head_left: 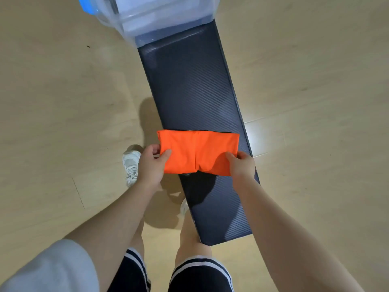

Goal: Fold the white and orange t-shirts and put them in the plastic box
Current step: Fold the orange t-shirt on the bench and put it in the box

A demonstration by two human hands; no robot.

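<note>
1. The orange t-shirt [199,151] was folded into a compact rectangle and was held over the dark bench [189,85], at the part of the bench nearer the person. Whether its underside touched the bench surface could not be told.
2. The left hand [150,165] gripped the left end of the orange t-shirt, thumb curled over the top of the fabric and fingers wrapped round the edge.
3. The right hand [242,165] gripped the right end of the garment near its lower corner, fingers closed over the cloth; the fingertips were partly hidden by the fabric.
4. A crease ran down the middle of the folded garment, between the two hands.
5. The plastic box [151,15], clear with a blue handle part at its left side, stood at the far end of the bench, well apart from the orange t-shirt. Pale contents showed through its wall; what they were could not be told.
6. The bench had a ribbed dark surface and stood on a light wooden floor [52,102].
7. A white shoe [130,165] was seen on the floor just left of the left hand. The person wore dark shorts with white stripes and a grey sleeve.
</note>
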